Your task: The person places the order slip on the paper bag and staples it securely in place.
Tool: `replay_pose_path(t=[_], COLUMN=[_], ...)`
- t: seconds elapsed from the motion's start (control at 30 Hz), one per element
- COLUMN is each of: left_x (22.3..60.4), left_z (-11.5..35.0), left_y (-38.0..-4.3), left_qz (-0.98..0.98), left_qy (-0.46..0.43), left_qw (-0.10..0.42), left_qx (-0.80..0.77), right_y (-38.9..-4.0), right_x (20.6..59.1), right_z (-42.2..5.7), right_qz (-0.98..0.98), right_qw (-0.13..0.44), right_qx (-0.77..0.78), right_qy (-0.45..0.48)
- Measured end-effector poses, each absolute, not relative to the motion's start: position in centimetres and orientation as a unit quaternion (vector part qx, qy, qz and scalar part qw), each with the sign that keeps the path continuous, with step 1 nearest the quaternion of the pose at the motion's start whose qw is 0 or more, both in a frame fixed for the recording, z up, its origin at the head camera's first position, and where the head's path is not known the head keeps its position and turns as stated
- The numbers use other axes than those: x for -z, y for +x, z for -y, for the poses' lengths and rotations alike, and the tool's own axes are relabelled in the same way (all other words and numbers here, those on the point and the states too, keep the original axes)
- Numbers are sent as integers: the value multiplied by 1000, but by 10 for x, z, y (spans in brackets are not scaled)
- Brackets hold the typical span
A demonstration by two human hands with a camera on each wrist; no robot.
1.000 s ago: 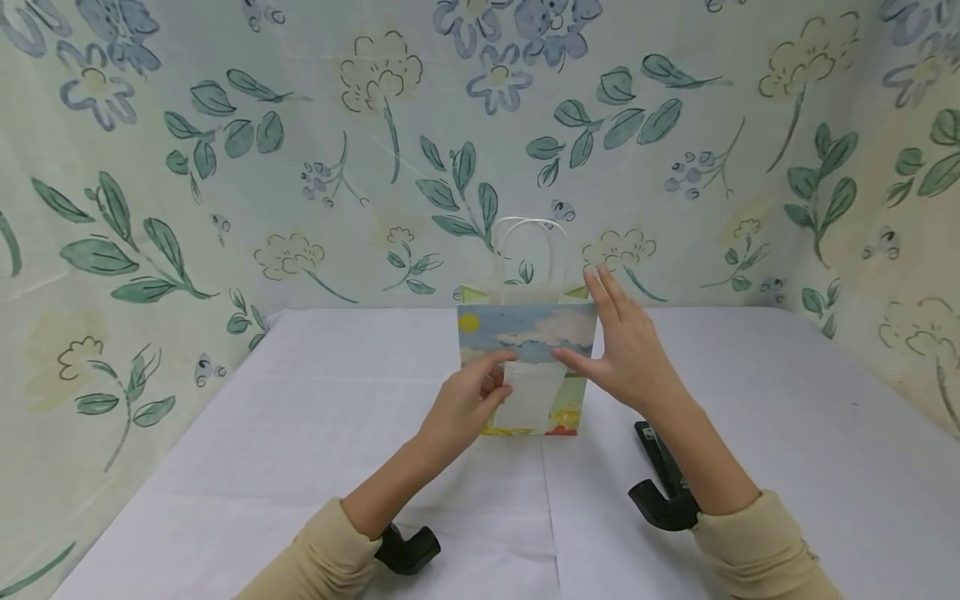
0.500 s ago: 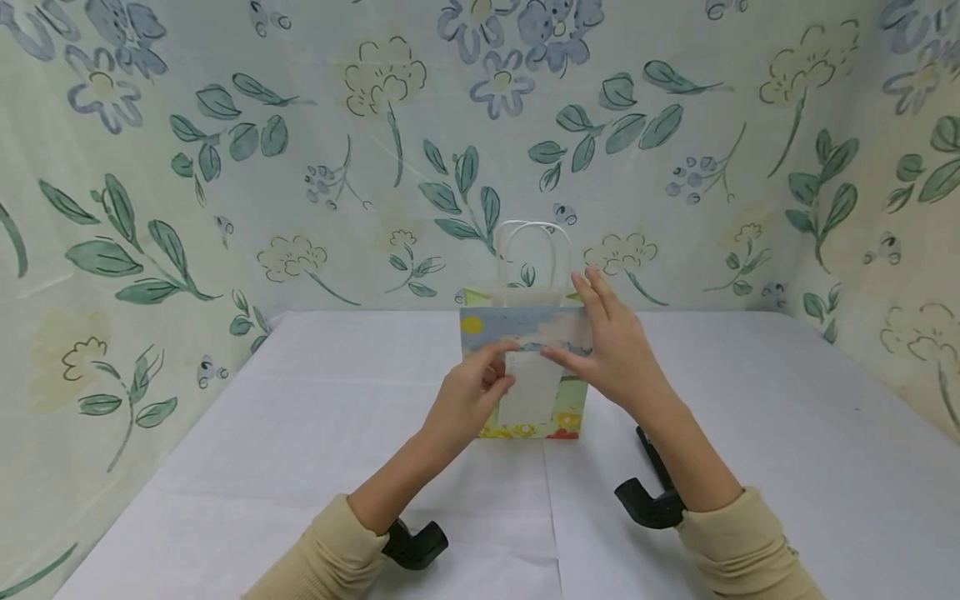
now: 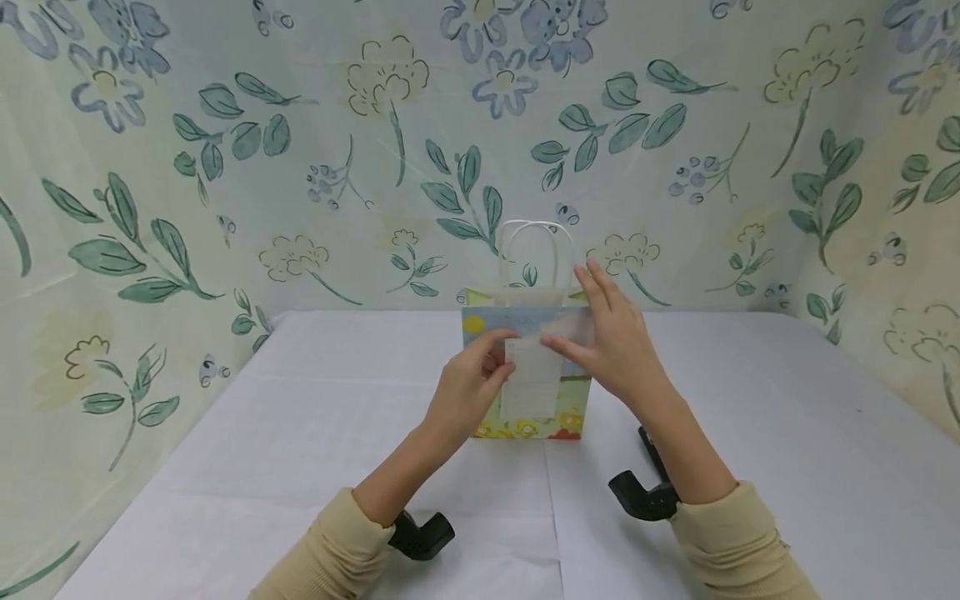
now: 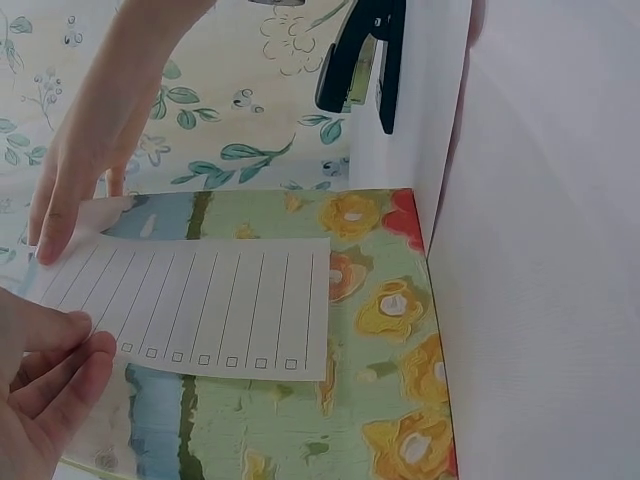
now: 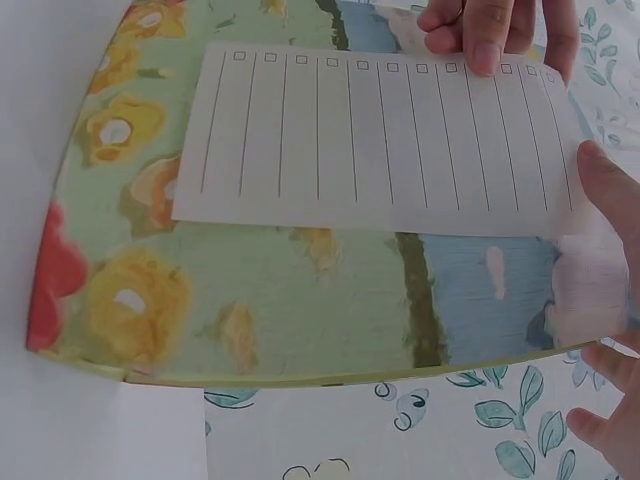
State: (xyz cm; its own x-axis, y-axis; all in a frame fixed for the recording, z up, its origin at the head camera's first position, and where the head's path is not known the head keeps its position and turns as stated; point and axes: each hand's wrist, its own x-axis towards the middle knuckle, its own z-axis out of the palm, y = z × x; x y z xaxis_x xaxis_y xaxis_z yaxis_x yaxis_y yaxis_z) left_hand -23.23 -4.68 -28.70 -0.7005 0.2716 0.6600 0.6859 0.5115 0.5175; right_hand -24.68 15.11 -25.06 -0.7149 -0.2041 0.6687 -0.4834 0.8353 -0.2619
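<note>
The left hand (image 3: 468, 387) pinches the sheet (image 3: 531, 383) at its ten o'clock edge, between thumb and bent fingers, perhaps so that this side does not slip. The right hand (image 3: 621, 342) is at two o'clock of the sheet, its fingers spread: the thumb touches near the sheet's top corner, while the other fingers lie along the right border of the bag (image 3: 576, 393), it seems to steady both. The sheet lies over the bag's front, which probably gives it a flat backing. The bag stands upright on the table (image 3: 337, 400), its handles (image 3: 536, 222) at twelve o'clock.
</note>
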Motion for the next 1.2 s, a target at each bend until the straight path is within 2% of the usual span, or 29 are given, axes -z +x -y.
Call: replay_pose_path(t=[0.4, 1.2], left_x=[278, 272], left_z=[47, 42], left_y=[-235, -243], left_qz=[815, 817], left_qy=[-279, -258], left_qw=[292, 348], left_qx=[415, 382], right_y=[-254, -257], right_x=[248, 249], right_z=[-146, -137], right_qz=[890, 889], right_qw=[345, 333], right_qx=[-223, -257], right_qy=[196, 183])
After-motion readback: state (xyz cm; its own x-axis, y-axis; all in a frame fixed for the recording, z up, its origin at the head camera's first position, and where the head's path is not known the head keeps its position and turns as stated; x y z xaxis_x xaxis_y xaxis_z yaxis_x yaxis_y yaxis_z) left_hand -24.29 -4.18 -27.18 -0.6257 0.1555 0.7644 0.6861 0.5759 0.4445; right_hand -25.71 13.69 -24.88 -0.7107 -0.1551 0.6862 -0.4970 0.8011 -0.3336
